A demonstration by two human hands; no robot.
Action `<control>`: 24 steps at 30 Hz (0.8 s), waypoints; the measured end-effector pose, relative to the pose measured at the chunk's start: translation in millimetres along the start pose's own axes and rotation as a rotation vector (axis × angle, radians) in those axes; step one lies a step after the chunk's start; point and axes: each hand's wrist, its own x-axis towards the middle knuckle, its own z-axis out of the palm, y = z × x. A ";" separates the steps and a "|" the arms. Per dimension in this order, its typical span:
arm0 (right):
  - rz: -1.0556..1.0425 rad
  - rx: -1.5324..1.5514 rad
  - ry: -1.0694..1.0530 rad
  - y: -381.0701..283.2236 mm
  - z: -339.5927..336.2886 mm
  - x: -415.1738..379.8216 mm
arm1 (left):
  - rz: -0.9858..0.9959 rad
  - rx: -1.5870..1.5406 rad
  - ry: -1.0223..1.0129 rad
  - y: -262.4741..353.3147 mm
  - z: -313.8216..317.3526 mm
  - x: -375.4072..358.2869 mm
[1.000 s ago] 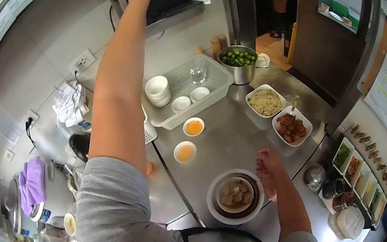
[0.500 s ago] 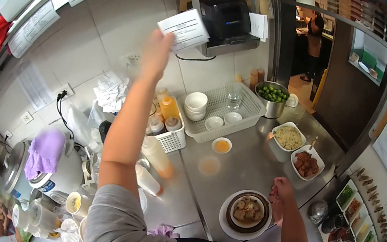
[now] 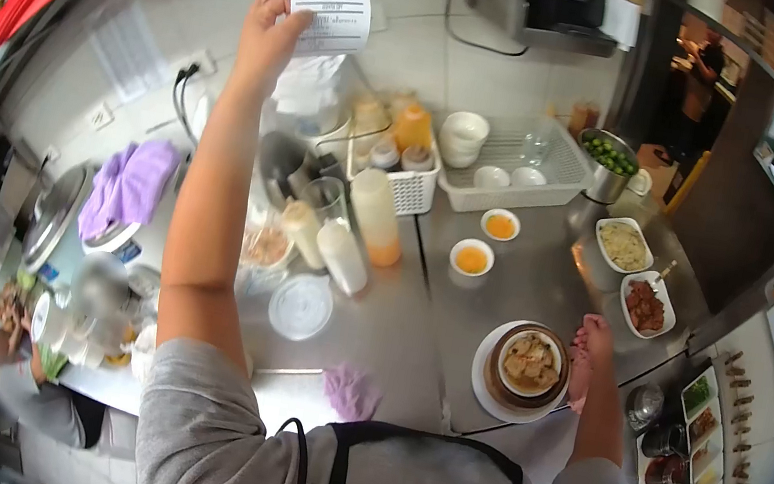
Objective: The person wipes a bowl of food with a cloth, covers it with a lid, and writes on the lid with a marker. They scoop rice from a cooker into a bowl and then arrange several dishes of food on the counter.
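Observation:
My left hand point(image 3: 274, 27), raised before the tiled wall, pinches a white printed order ticket point(image 3: 329, 22) between thumb and fingers. My right hand point(image 3: 597, 341) is a loose fist over the steel counter, closed on what looks like a pinkish cloth point(image 3: 578, 379), mostly hidden by the hand. Left of that hand, a white plate point(image 3: 483, 384) carries a dark round steamer point(image 3: 497, 393), in which a bowl of pale food pieces point(image 3: 531, 361) sits. Beyond stand two small white bowls of orange sauce point(image 3: 471, 259).
At the back are a grey plastic basket point(image 3: 475, 197) with white bowls and a steel pot of green vegetables point(image 3: 609, 181). Two white food dishes point(image 3: 624, 244) stand right. Squeeze bottles point(image 3: 375, 220), a clear lid point(image 3: 301, 307) and a purple cloth point(image 3: 351, 393) lie left.
My view has turned left. My left hand has carried the ticket left, away from the printer. My right hand stays beside the plate, still closed.

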 end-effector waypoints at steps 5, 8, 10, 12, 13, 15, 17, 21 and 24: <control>0.042 0.009 0.025 -1.0 0.6 7.0 | -0.351 -0.340 0.002 -23.1 -54.9 -4.4; -0.016 -0.012 0.040 7.2 -0.4 13.8 | -0.369 -0.366 0.018 -73.2 -74.8 -1.7; -0.010 -0.034 0.051 11.4 -2.7 17.3 | -0.387 -0.369 0.042 -87.8 -77.3 -1.8; -0.005 -0.052 0.068 8.1 1.2 19.1 | -0.412 -0.424 0.076 -100.5 -68.9 -2.8; -0.001 -0.061 0.078 4.7 3.1 14.8 | -0.417 -0.435 0.066 -105.3 -65.2 -2.7; 0.009 -0.076 0.096 -2.7 7.0 5.8 | -0.431 -0.458 0.042 -115.3 -56.4 -1.0; 0.020 -0.077 0.114 -5.7 9.8 2.8 | -0.421 -0.406 0.044 -147.3 -45.7 10.0; -0.022 -0.295 -0.162 7.6 -12.3 21.8 | -0.391 -0.178 0.266 -200.5 -7.0 53.5; 0.352 -0.417 -0.499 -55.9 -7.4 46.9 | -0.166 0.175 0.355 -264.8 14.8 91.8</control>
